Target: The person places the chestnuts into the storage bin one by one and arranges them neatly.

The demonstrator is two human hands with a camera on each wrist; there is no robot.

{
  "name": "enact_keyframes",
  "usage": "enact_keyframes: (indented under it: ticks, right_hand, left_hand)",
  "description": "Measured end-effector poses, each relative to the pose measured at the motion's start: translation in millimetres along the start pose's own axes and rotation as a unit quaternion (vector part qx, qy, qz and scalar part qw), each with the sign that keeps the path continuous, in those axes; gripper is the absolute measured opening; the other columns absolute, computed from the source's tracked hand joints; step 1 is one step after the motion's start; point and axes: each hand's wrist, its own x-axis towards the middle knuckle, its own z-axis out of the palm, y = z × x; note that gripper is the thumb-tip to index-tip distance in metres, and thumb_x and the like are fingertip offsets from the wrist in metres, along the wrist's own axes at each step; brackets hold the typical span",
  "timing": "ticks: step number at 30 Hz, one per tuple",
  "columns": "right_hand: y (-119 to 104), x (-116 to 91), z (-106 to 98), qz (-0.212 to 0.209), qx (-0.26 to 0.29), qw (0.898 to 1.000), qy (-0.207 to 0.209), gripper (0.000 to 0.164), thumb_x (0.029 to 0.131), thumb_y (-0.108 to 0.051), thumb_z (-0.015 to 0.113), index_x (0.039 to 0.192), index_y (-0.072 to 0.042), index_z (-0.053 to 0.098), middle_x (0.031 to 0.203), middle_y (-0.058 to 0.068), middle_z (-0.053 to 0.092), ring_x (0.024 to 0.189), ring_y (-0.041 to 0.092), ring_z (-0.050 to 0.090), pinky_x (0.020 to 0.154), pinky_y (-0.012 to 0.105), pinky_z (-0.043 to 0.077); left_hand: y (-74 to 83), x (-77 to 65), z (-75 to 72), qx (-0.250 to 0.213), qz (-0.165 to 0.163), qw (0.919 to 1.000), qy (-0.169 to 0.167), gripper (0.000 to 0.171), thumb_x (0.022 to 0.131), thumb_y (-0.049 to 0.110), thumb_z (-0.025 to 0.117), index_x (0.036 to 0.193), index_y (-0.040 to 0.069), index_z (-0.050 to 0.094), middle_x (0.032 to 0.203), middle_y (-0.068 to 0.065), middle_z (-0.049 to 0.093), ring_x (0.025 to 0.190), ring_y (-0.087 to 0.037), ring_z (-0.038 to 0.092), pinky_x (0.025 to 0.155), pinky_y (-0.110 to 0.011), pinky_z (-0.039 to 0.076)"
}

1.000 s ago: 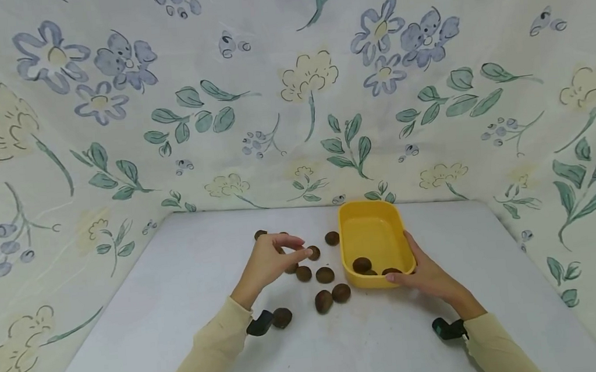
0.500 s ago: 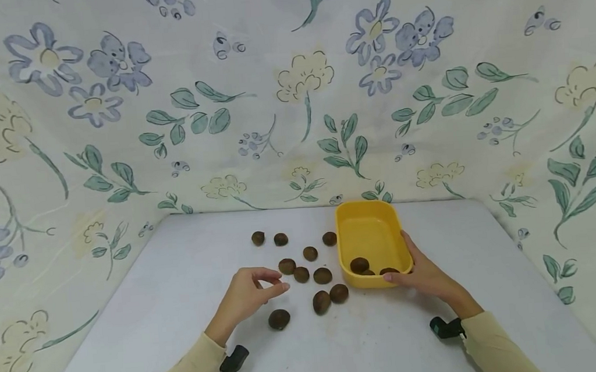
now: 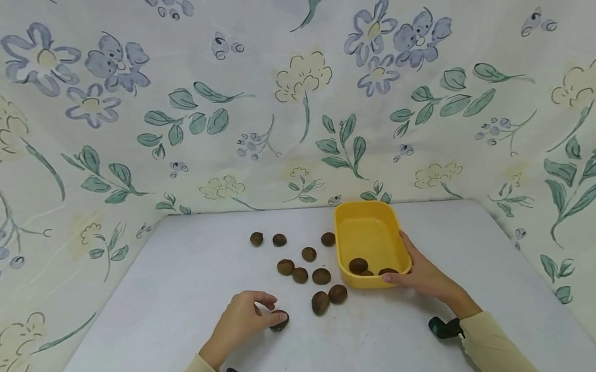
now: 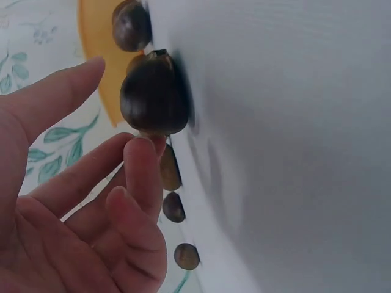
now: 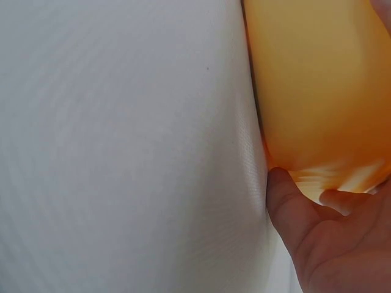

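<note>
In the head view my left hand (image 3: 239,322) is low over the table, around a dark brown water chestnut (image 3: 280,326). The left wrist view shows this water chestnut (image 4: 154,97) close up, glossy with a stubby tip. There, a gap separates the thumb from it, while the other fingertips lie at or just behind its edge. My right hand (image 3: 424,274) grips the near right corner of a yellow plastic container (image 3: 370,236), thumb over the front rim and fingers along the side. Inside the container, several water chestnuts (image 3: 358,265) lie at the near end.
More loose water chestnuts (image 3: 321,276) are scattered left of the container, a pair of them (image 3: 338,294) near its front left corner. The white table (image 3: 342,352) ends at a floral cloth backdrop (image 3: 272,124) behind and at both sides.
My left hand has moved left and toward me, from over the middle water chestnuts down to the one nearest the front. The right hand keeps its grip on the container.
</note>
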Motion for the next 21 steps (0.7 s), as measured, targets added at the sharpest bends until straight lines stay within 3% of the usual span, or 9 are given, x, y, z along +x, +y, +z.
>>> enact_keyframes:
  ticks: [7,21]
  right_hand:
    - [-1,-1,0,0.010,-0.002,1.000,0.000,0.127,0.083,-0.054,0.081,0.166,-0.026,-0.010,0.175,0.016,0.008,0.154,0.042,0.028,0.122,0.068,0.026]
    - [2,0,0,-0.002,0.001,1.000,0.000,0.127,0.083,-0.053,0.081,0.166,-0.025,-0.010,0.175,0.017,0.008,0.151,0.041,0.031,0.122,0.068,0.026]
  left_hand:
    - [0.9,-9.4,5.0,0.068,0.002,0.9977,-0.004,0.038,0.074,0.030,0.092,0.103,0.010,0.079,0.096,0.003,0.076,0.067,-0.008,0.054,0.057,-0.023,0.042]
    - [0.7,-11.5,7.1,0.098,0.017,0.9950,0.013,0.030,0.073,0.024,0.093,0.097,0.011,0.079,0.083,0.004,0.070,0.066,-0.008,0.053,0.057,-0.024,0.041]
